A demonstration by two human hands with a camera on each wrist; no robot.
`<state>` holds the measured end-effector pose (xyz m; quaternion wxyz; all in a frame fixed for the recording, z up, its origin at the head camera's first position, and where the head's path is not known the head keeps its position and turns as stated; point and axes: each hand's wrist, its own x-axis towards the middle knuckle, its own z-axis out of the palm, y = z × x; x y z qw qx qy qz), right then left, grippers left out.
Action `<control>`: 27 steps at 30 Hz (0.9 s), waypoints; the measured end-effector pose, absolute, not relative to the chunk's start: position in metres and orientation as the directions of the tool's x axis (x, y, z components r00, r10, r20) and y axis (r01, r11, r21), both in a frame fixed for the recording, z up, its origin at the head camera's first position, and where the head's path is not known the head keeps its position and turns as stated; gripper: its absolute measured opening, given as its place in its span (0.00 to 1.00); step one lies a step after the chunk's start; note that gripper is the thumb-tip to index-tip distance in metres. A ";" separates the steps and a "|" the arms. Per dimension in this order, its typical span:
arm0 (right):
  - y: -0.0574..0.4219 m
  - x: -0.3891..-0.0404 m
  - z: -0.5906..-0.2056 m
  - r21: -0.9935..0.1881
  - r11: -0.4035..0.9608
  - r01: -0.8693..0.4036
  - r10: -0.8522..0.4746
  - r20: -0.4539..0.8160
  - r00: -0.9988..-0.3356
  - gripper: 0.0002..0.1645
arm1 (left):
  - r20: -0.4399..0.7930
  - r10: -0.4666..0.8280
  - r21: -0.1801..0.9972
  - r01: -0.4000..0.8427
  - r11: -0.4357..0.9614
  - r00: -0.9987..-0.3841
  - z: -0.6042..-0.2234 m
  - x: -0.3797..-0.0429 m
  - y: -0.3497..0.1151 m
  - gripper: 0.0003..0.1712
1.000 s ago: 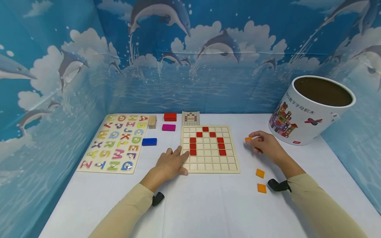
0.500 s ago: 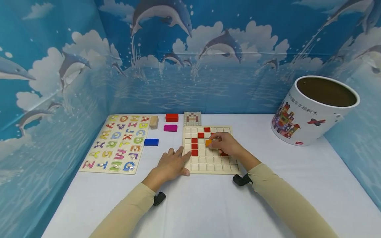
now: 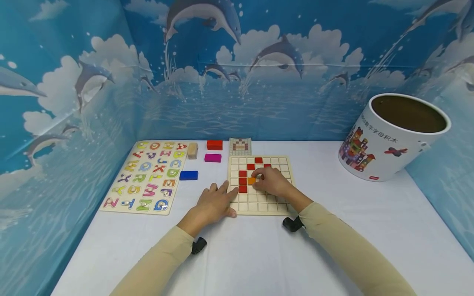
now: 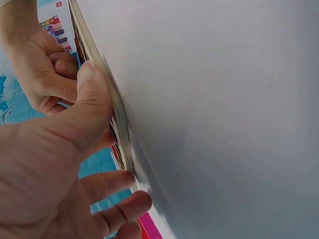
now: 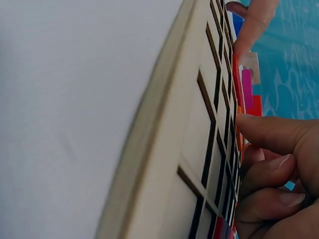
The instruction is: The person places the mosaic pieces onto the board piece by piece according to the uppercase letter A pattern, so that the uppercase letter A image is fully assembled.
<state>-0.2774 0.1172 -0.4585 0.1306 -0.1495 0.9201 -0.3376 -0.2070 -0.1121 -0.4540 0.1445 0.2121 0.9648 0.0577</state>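
In the head view a wooden grid board (image 3: 259,209) lies on the white table, with red tiles (image 3: 242,189) in several cells. An orange square tile (image 3: 251,181) is at a cell beside the left red column. My right hand (image 3: 273,181) pinches it at its right side with thumb and forefinger; in the right wrist view the thumb touches the orange tile (image 5: 239,130), other fingers curled. My left hand (image 3: 214,203) rests on the board's left edge, fingers spread; the left wrist view shows its thumb (image 4: 89,97) along the rim. The right hand hides some cells.
Left stands an alphabet puzzle board (image 3: 142,181). Between the boards are blue (image 3: 189,175), magenta (image 3: 212,158), red (image 3: 214,144) and plain wooden (image 3: 192,151) blocks. A pattern card (image 3: 240,146) lies behind the grid. A white bucket (image 3: 374,152) stands back right.
My right hand has brought the orange tile from the right of the board to the grid. Two other orange tiles are out of sight where the right sleeve now lies. The left hand has stayed.
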 end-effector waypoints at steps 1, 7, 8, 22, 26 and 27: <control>0.120 -0.276 -0.458 -0.662 0.726 -0.186 -0.361 -0.138 -0.922 0.21 | -0.256 0.426 0.173 0.393 0.903 -0.867 -0.454 -0.207 -0.112 0.48; 0.161 -0.257 -0.442 -0.745 0.659 -0.109 -0.290 -0.118 -0.950 0.25 | -0.262 0.425 0.181 0.388 0.904 -0.867 -0.453 -0.206 -0.111 0.49; 0.172 -0.253 -0.439 -0.756 0.647 -0.098 -0.275 -0.111 -0.955 0.25 | -0.260 0.423 0.181 0.387 0.904 -0.868 -0.453 -0.206 -0.111 0.49; 0.305 -0.168 -0.444 -0.725 0.678 0.122 -0.150 -0.298 -0.943 0.33 | -0.247 0.427 0.193 0.388 0.901 -0.870 -0.453 -0.206 -0.110 0.49; 0.311 -0.160 -0.454 -0.706 0.700 0.106 -0.171 -0.310 -0.935 0.33 | -0.250 0.421 0.182 0.385 0.905 -0.872 -0.452 -0.206 -0.110 0.49; 0.311 -0.159 -0.456 -0.700 0.707 0.097 -0.176 -0.307 -0.935 0.33 | -0.251 0.423 0.184 0.386 0.904 -0.871 -0.452 -0.206 -0.109 0.49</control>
